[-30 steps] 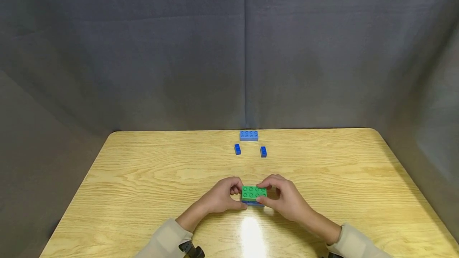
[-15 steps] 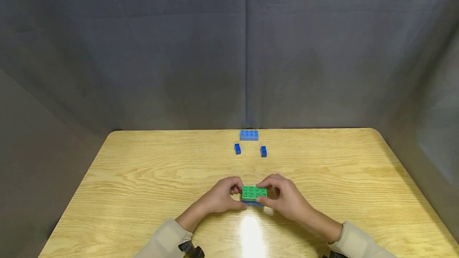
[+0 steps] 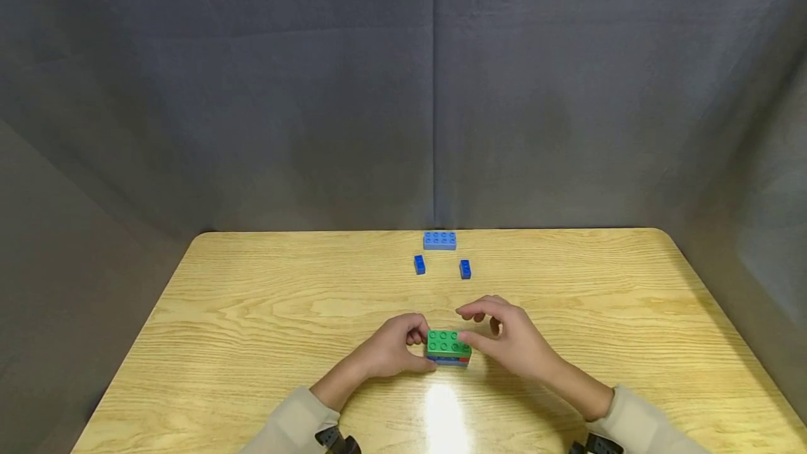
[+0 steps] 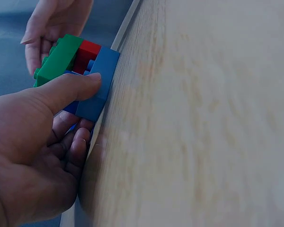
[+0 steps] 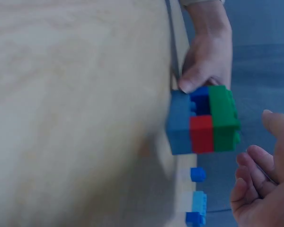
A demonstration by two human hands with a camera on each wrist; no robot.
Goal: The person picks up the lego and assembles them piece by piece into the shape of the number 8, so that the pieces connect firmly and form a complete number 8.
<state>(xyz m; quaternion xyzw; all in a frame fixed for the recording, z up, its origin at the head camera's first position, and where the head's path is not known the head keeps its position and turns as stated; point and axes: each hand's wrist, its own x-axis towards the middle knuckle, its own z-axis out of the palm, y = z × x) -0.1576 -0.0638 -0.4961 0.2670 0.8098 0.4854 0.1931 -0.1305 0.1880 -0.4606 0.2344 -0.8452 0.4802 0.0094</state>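
Observation:
A small stack of toy building bricks stands on the wooden table in front of me. Its bottom is a light blue brick (image 5: 179, 125); a red brick (image 5: 201, 135) and a dark blue brick (image 5: 202, 100) sit at opposite ends above that, with a gap between them. Across the top lies a studded green brick (image 3: 444, 343). My left hand (image 3: 396, 349) grips the stack's left end, thumb on the near side and fingers behind. Apart from the stack in the right wrist view, my right hand (image 3: 517, 342) holds nothing, its thumb and fingers spread beside the green brick.
Farther back on the wooden table (image 3: 284, 300) lie two small dark blue bricks, a left one (image 3: 419, 265) and a right one (image 3: 465, 269). Behind them, by the far edge, is another light blue brick (image 3: 439, 241). A grey curtain (image 3: 315, 125) hangs beyond the table.
My right hand has let go of the green brick, its fingers lifting up and away to the right. The red brick's end now shows. My left hand keeps its grip.

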